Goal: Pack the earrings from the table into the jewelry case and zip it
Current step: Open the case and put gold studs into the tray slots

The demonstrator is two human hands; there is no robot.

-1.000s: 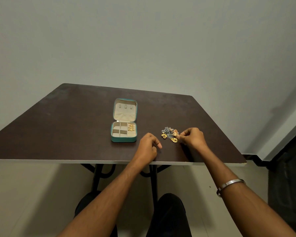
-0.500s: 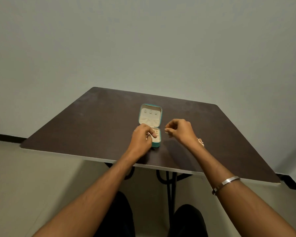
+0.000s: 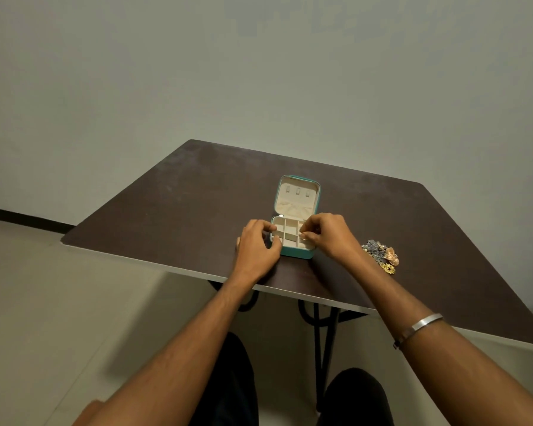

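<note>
Pale walls back a dark brown table (image 3: 173, 210), seen from above its near edge. From left to right: the left hand (image 3: 257, 249) rests curled narrow against the nine o'clock side of the jewelry case (image 3: 293, 238), steadying it; the right hand (image 3: 328, 238) pinches over the case's three o'clock compartments, though whether it holds an earring I cannot tell. The case sits near table centre, lid up, hinge at twelve o'clock, long axis running twelve to six. A pile of earrings (image 3: 380, 256) lies at three o'clock from the case, near it. Packing looks far from finished: most earrings remain outside, and zipping is not yet begun.
</note>
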